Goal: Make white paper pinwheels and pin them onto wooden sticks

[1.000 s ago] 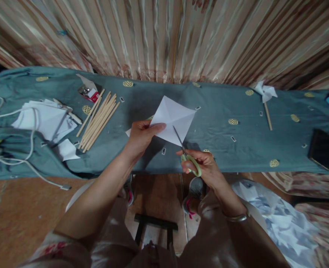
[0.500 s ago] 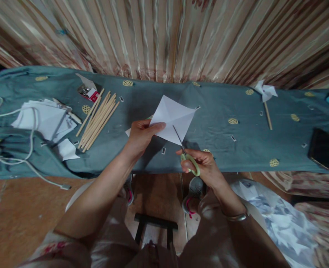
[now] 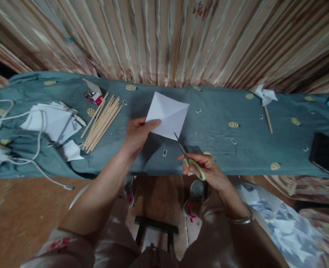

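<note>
My left hand [image 3: 138,134] pinches the left corner of a creased white paper square [image 3: 168,115], held up over the blue-grey cloth on the table [image 3: 226,149]. My right hand [image 3: 205,169] grips green-handled scissors [image 3: 189,158]; their blade tips reach the paper's lower corner.
A bundle of wooden sticks [image 3: 101,123] and a small red box [image 3: 93,96] lie at the left, beside a pile of white paper [image 3: 51,121] and white cables [image 3: 19,156]. A paper pinwheel on a stick [image 3: 265,100] and a black phone [image 3: 323,152] sit at the right. Paper scraps [image 3: 287,230] lie on the floor.
The scissor blades, earlier lying across the paper, have slid back down so that only their tips meet its lower corner. The paper has shifted slightly left and up.
</note>
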`<action>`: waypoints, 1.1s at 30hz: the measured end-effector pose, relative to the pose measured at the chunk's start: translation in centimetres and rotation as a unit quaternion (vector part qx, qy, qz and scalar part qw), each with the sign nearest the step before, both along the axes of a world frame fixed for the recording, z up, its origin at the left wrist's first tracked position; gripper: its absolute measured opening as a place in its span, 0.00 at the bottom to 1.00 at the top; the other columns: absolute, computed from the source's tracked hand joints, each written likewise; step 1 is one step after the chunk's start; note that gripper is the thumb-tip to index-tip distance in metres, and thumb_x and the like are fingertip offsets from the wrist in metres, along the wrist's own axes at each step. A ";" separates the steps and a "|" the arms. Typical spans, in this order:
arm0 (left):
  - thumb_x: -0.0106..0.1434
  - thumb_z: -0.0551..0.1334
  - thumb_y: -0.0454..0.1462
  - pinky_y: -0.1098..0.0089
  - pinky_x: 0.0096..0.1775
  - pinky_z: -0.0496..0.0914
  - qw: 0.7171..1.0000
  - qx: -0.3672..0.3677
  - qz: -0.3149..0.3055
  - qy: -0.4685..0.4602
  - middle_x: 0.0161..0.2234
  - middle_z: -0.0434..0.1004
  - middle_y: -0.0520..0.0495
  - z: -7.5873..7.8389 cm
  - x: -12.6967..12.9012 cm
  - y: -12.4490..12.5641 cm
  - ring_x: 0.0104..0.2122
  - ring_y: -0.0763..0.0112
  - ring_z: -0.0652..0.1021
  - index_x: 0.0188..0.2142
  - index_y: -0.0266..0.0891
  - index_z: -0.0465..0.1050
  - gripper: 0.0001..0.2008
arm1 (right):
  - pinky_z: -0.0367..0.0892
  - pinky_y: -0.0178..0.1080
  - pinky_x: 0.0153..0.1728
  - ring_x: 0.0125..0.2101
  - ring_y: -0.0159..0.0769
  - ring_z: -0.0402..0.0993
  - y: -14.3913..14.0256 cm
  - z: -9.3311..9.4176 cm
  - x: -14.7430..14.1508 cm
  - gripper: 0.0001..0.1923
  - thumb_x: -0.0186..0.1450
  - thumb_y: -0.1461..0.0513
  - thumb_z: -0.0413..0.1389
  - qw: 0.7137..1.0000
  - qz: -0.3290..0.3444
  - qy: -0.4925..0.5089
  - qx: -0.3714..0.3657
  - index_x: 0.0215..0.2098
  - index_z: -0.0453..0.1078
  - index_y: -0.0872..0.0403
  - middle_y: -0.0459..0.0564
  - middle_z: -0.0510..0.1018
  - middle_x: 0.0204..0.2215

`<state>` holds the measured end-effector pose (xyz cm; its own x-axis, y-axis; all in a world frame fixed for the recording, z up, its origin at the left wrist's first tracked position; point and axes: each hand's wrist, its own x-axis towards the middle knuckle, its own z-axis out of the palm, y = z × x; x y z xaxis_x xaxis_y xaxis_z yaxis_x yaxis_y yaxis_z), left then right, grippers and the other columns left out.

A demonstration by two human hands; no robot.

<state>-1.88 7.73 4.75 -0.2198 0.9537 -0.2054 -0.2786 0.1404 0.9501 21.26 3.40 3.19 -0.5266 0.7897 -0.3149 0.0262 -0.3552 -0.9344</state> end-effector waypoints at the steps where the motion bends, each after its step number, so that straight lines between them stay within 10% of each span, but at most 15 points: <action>1: 0.47 0.72 0.40 0.68 0.35 0.73 1.000 0.006 0.006 0.000 0.28 0.82 0.47 0.0 -0.2 0.1 0.30 0.66 0.79 0.26 0.40 0.81 0.08 | 0.70 0.33 0.26 0.23 0.28 0.71 0.1 0.1 0.4 0.21 0.53 0.51 0.68 1.000 0.009 -0.009 -0.006 0.41 0.78 0.52 0.45 0.78 0.24; 7: 0.47 0.72 0.42 0.68 0.34 0.72 1.000 0.008 0.002 0.027 0.29 0.82 0.47 0.0 -0.4 -0.1 0.30 0.66 0.78 0.28 0.38 0.81 0.10 | 0.69 0.33 0.26 0.23 0.29 0.71 1.3 0.2 2.5 0.21 0.53 0.49 0.68 0.991 -0.114 -0.042 0.062 0.40 0.78 0.51 0.45 0.79 0.24; 12: 0.45 0.70 0.42 0.73 0.25 0.62 0.988 -0.029 -0.116 0.093 0.20 0.75 0.52 -1.1 1.4 -0.7 0.22 0.73 0.71 0.24 0.36 0.78 0.10 | 0.71 0.35 0.31 0.33 0.33 0.77 2.8 -0.2 3.2 0.22 0.50 0.53 0.70 0.956 -0.258 -0.031 0.135 0.41 0.76 0.46 0.44 0.82 0.31; 25: 0.47 0.67 0.41 0.74 0.22 0.52 0.943 -0.016 -0.252 0.217 0.15 0.61 0.57 -2.1 3.0 -1.2 0.19 0.78 0.61 0.16 0.36 0.70 0.12 | 0.66 0.34 0.29 0.26 0.28 0.70 3.5 -0.1 2.5 0.23 0.44 0.63 0.72 0.964 -0.215 -0.049 0.147 0.38 0.74 0.49 0.39 0.77 0.24; 33: 0.50 0.69 0.50 0.70 0.32 0.68 0.984 -0.003 -0.177 0.017 0.27 0.78 0.47 -2.0 3.9 -1.4 0.28 0.69 0.76 0.30 0.35 0.78 0.19 | 0.61 0.32 0.24 0.23 0.27 0.67 3.6 -0.3 1.6 0.22 0.41 0.61 0.72 0.952 -0.284 -0.037 0.106 0.34 0.74 0.50 0.38 0.76 0.22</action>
